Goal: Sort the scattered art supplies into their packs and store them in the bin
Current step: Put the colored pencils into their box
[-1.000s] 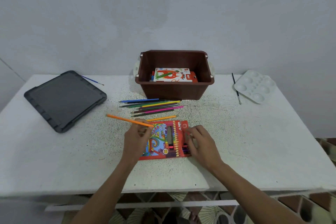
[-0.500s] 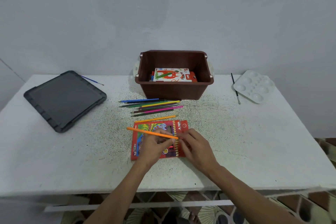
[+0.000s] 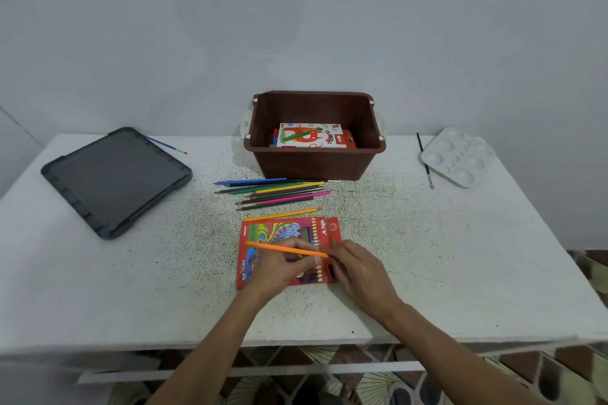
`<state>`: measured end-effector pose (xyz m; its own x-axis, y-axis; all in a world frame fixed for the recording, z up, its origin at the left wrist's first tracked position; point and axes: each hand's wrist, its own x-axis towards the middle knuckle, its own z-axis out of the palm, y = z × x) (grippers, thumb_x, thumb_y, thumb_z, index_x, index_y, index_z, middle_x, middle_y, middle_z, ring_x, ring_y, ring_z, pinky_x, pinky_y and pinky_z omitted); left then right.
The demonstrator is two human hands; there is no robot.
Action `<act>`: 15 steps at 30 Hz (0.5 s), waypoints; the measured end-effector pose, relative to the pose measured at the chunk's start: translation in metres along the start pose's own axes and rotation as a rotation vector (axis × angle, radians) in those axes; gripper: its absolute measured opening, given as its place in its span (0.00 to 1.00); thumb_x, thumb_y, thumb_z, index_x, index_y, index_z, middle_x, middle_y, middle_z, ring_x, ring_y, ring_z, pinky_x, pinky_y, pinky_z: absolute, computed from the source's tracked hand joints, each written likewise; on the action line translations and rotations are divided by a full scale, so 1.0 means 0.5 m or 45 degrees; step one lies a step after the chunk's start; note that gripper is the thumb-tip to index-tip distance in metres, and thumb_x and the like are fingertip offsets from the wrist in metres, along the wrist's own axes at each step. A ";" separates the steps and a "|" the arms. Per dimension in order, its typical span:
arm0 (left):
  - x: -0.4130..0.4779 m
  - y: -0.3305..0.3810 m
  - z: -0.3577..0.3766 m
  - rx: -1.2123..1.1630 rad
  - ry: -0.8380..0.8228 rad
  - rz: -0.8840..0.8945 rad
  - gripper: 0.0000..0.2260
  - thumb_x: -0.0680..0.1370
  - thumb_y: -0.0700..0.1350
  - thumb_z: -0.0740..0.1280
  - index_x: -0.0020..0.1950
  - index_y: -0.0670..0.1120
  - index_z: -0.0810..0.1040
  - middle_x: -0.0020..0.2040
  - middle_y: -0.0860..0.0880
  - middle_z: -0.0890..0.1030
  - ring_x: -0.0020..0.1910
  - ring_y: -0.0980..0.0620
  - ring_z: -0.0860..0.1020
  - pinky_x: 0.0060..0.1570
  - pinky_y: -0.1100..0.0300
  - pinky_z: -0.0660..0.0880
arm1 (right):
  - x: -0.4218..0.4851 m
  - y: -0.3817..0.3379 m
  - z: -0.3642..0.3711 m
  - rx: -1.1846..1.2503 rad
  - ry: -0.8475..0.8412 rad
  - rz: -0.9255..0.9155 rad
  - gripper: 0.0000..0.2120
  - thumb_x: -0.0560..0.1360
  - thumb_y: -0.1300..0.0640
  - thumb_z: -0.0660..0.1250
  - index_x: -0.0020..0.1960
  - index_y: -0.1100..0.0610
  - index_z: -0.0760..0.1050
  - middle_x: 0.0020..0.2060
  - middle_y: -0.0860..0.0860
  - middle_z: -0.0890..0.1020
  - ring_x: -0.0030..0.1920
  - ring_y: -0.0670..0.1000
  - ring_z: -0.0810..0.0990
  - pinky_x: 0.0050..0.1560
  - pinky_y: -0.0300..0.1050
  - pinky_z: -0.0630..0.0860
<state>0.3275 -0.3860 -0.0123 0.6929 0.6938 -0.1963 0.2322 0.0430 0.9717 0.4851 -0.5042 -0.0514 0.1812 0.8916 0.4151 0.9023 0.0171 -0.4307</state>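
Left hand (image 3: 279, 268) pinched the orange pencil (image 3: 286, 249), aiming it at the pencil pack (image 3: 263, 233); right hand (image 3: 357, 268) steadied the pack's open end, grasping nothing else.

Loose pencils (image 3: 273, 191) between bin (image 3: 314, 163) and pack (image 3: 263, 233)

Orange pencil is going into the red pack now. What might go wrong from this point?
1. The left hand holds the orange coloured pencil across the red cardboard pencil pack toward its right end; the tip may snag at the opening, where the right hand hides the view.
2. The pack lies loose on the white speckled table, so pushing may slide it.
3. A second orange pencil lies touching or nearly touching the pack's far edge; a shift could roll it.
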 end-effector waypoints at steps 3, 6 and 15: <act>0.003 -0.001 -0.027 -0.096 0.074 -0.017 0.05 0.75 0.44 0.74 0.49 0.47 0.84 0.44 0.49 0.85 0.42 0.56 0.82 0.41 0.66 0.76 | -0.014 0.039 -0.021 -0.051 -0.009 0.042 0.12 0.79 0.54 0.59 0.54 0.58 0.78 0.42 0.49 0.77 0.38 0.48 0.75 0.33 0.39 0.71; 0.004 -0.023 -0.059 0.129 0.262 0.065 0.04 0.76 0.47 0.72 0.50 0.51 0.83 0.46 0.53 0.84 0.45 0.59 0.81 0.46 0.63 0.77 | -0.041 0.103 -0.053 -0.167 -0.015 0.132 0.14 0.80 0.51 0.59 0.51 0.58 0.79 0.41 0.48 0.76 0.37 0.51 0.75 0.30 0.43 0.70; -0.002 -0.160 -0.101 0.882 0.439 0.333 0.25 0.75 0.65 0.62 0.67 0.52 0.73 0.72 0.51 0.67 0.69 0.53 0.65 0.64 0.52 0.67 | -0.074 0.230 -0.179 -0.676 -0.147 0.237 0.13 0.68 0.68 0.75 0.52 0.61 0.80 0.41 0.55 0.78 0.35 0.59 0.76 0.24 0.48 0.72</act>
<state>0.2739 -0.3538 -0.0831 0.5603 0.8068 0.1872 0.5397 -0.5271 0.6564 0.6172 -0.5759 -0.0447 0.3386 0.9021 0.2674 0.9375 -0.3477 -0.0144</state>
